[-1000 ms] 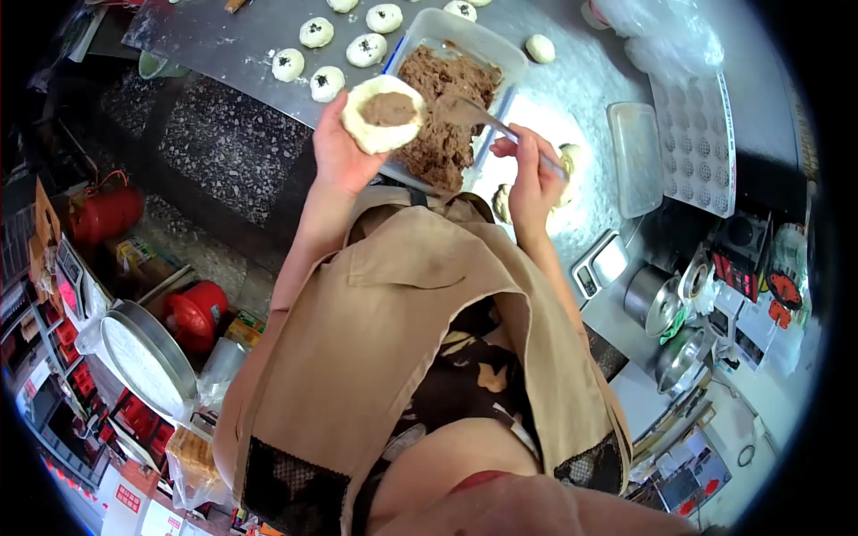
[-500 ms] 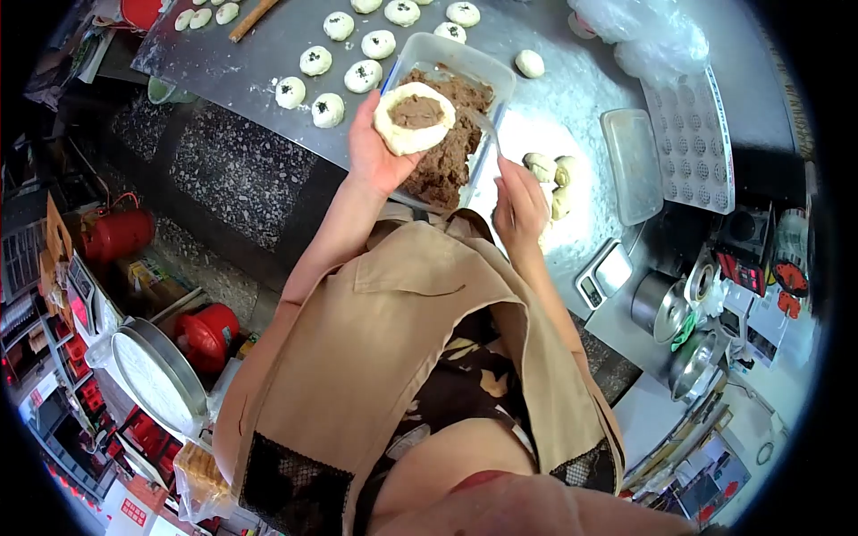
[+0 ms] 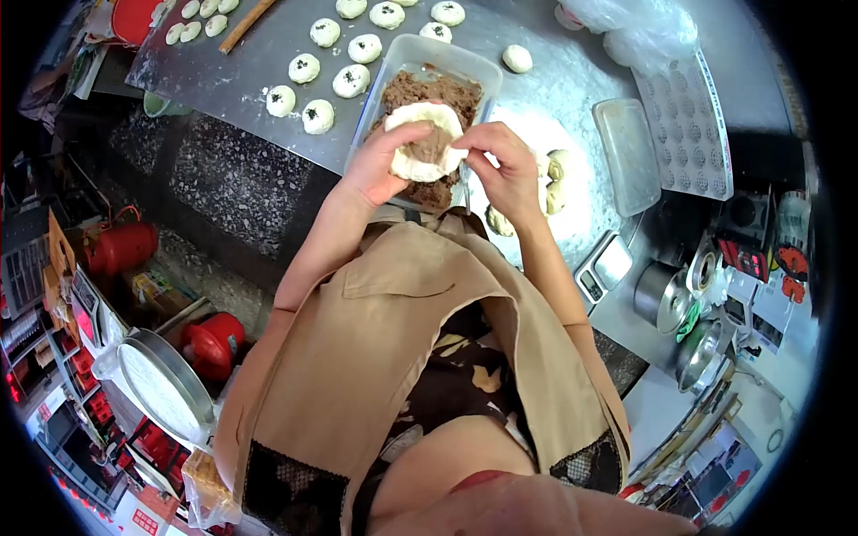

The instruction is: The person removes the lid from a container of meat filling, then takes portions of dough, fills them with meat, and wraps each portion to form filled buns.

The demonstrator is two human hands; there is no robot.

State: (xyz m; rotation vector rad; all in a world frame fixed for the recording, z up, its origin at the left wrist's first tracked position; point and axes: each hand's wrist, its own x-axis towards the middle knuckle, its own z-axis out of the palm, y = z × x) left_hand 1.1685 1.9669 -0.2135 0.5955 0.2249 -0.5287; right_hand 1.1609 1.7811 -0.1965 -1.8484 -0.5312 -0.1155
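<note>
Head view: grey metal worktop [image 3: 559,94] being used beside dark speckled floor [image 3: 223,170].
Near round white black-specked buns [image 3: 351,81], over a clear plastic tub [image 3: 447,55], a white dough round [image 3: 416,168] holding brown paste [image 3: 434,148] is being cupped by the left hand [image 3: 380,170], thumb over the rim; its edge is being pinched by the right hand [image 3: 508,170], thumb against forefinger.

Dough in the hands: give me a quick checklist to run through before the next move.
1. Filling sits inside the dough: ok, it lies in the middle.
2. Left hand supports the dough: ok, its thumb reaches over the rim.
3. Right hand is at the dough: ok, its fingertips are at the right edge.
4. Dough is closed over the filling: not ok, its top is open.
5. Underside is free of tears: cannot tell, it is hidden.
6. Dough is above the tub: ok.
</note>
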